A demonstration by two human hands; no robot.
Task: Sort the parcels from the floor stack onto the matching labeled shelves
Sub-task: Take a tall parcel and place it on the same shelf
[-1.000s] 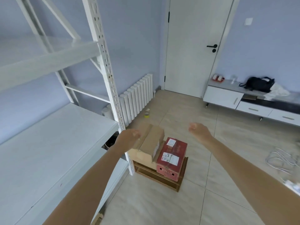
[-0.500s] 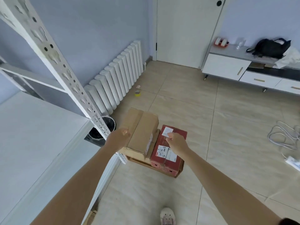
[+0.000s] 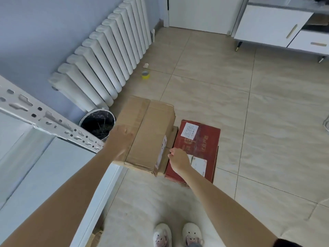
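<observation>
A brown cardboard parcel (image 3: 149,132) tops the floor stack, with a shipping label on its right side. My left hand (image 3: 121,141) presses on its left top edge, and my right hand (image 3: 179,160) curls against its lower right side, in the gap beside a red parcel (image 3: 199,145) with white labels. A second brown box (image 3: 173,138) shows under the top one. The white shelf (image 3: 53,175) lies at my left, behind its perforated post (image 3: 44,118). I cannot tell whether the top parcel is off the stack.
A black bin (image 3: 98,123) stands between the shelf post and the white radiator (image 3: 110,54). A yellow tape roll (image 3: 145,75) lies on the tiled floor beyond the stack. A white cabinet (image 3: 267,24) stands at the far right. My shoes (image 3: 162,235) are just before the stack.
I have bent down toward the stack. My left hand went onto the brown parcel's left edge, and my right hand moved from the red parcel's top to the brown parcel's right side.
</observation>
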